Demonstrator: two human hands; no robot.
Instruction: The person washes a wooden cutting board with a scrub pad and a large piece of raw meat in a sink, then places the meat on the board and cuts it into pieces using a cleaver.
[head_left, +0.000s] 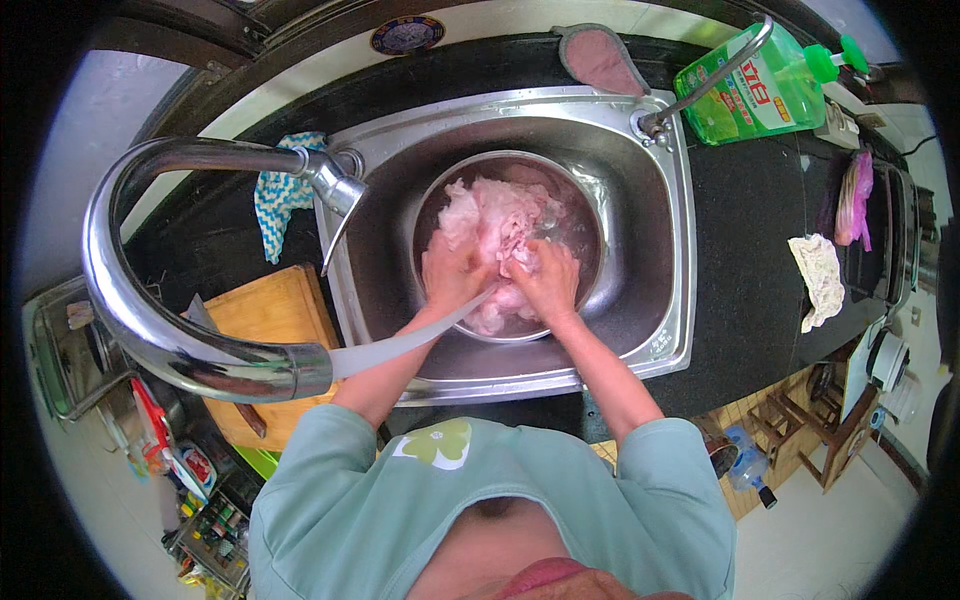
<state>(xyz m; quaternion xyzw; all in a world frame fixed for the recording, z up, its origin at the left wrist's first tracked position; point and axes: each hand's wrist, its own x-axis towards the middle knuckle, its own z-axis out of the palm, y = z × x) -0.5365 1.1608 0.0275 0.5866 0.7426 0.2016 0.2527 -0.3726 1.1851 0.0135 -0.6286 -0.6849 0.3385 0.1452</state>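
Note:
A round metal basin (592, 289) stands in the stainless steel sink (652, 225), holding water and a pale pink, soft, wet mass (495, 214), perhaps raw meat; its exact kind cannot be told. My left hand (452, 270) grips the mass at the basin's left side, fingertips partly hidden in it. Opposite, my right hand (546, 276) has its fingers closed on a clump of the same pink stuff. Water (412, 330) streams from the chrome faucet (225, 367) down between my hands.
Left of the sink lie a wooden cutting board (270, 315), a knife (251, 420) and a patterned cloth (285, 195). Behind right are a green soap bottle (757, 90), a thin metal spout (712, 75) and a pink pad (598, 58). A whitish cloth (817, 281) lies on the right counter.

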